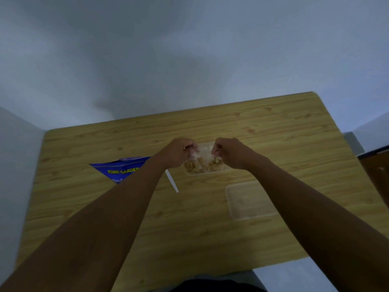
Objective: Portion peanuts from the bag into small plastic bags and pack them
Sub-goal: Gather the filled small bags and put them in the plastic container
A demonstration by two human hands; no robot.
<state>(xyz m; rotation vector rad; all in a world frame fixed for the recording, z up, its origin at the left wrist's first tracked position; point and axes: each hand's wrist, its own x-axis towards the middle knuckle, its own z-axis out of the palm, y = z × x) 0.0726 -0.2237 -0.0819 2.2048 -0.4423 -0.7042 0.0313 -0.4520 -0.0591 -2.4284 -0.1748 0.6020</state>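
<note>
The blue peanut bag (pixel 117 168) partly behind the left forearm (pixel 126 207); the small plastic bag (pixel 201 153) a pale blur.

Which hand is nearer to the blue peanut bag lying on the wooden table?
Left. The left hand is just right of the blue peanut bag; the right hand is farther right.

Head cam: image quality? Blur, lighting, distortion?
Head view: dim, bluish, flat light, no glare; soft throughout, so the small clear plastic bag pinched between left hand and right hand smears into the peanuts. Head view: wide-angle lens bows the edges of the light wooden table; yellow print on the blue foil peanut bag is partly readable.
</note>
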